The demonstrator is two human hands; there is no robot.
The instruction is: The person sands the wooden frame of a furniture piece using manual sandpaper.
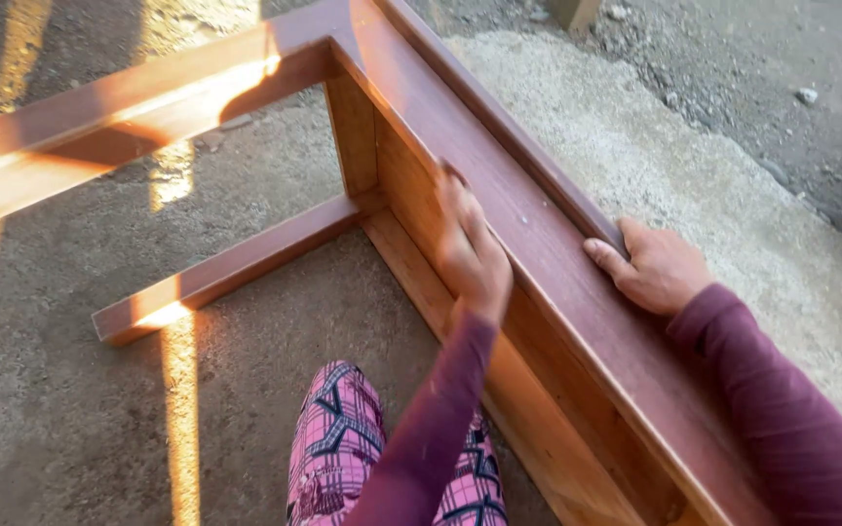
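Open concrete floor (pixel 70 429) lies left of my left hand (pixel 470 255); the wooden frame's (pixel 557 282) crossbar (pixel 231 268) and leg (pixel 99 122) bar that side; my knee (pixel 338 429) crowds below.

Rough grey concrete floor (pixel 70 429) carries streaks of warm sunlight (pixel 182 409); loose grey gravel (pixel 782 88) lies at upper right.
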